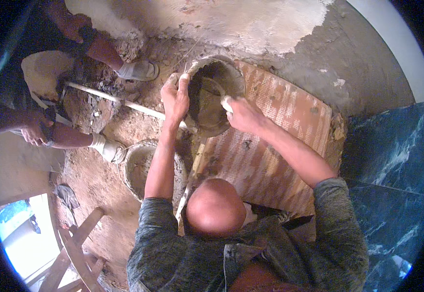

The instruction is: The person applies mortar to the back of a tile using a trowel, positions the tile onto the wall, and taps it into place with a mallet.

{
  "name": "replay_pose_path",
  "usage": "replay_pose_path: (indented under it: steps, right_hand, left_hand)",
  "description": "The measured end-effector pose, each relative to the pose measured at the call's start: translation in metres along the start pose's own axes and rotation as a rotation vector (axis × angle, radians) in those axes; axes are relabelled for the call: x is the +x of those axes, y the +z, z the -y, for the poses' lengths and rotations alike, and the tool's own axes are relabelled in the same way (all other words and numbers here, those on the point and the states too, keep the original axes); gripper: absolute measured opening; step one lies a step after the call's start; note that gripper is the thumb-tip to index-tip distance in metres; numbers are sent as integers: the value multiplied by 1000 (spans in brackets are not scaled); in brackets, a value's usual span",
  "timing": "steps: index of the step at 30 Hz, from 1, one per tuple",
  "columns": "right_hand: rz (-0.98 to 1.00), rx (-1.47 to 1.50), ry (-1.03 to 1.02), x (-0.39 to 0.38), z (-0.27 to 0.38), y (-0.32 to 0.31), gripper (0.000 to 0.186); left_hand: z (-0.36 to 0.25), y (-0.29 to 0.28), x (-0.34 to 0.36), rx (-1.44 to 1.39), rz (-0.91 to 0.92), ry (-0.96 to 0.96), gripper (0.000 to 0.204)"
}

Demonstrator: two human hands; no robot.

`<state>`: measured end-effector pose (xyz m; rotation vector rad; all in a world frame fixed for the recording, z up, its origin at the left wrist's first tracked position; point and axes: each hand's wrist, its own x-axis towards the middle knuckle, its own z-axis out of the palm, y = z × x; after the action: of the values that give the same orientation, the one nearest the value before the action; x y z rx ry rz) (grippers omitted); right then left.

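Observation:
My left hand (176,100) is closed on the left rim of a grey, mortar-caked bucket (229,73), which tips so that its mouth faces up toward me. My right hand (246,116) is closed around the pale handle of a trowel (227,103) at the bucket's right side. The tool's lower part reaches into the bucket, over grey wet mortar (204,104), and its blade is hard to make out. Under and beside the bucket lies a large reddish-brown tile (285,138), its ridged, whitish-streaked face up.
A second mortar-smeared bucket (136,168) stands left of my left forearm. A long pale pole (139,108) crosses the dirt floor. Another person's sandalled foot (139,71) and hand (36,134) are at left. Wooden boards (78,243) lie lower left; blue marbled tiles (392,151) are at right.

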<state>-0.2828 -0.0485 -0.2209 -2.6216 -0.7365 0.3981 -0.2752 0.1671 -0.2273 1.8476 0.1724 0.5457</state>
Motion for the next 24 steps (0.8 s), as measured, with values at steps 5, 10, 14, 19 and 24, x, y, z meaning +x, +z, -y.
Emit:
replay_pose_path:
  steps: [5,10,14,19,24]
  right_hand:
    - [191,-273,-93,-61,-4,-9,44]
    - [90,-337,61,-110,-34,-48,48]
    - [204,-365,242,-112,-33,-44,50]
    - [55,-380,138,-178,-88,-32,49]
    - [-111,-364,466,-232,-99,-112,44]
  left_hand:
    - [-24,3,-14,21,120,25,27]
    - [-33,15,-34,-119,69,75,24]
    - [-69,53,-52,-68,182,117,25]
    - [-83,79,-61,-51,102,168,39]
    - [-106,120,-77,-52,115,218,48]
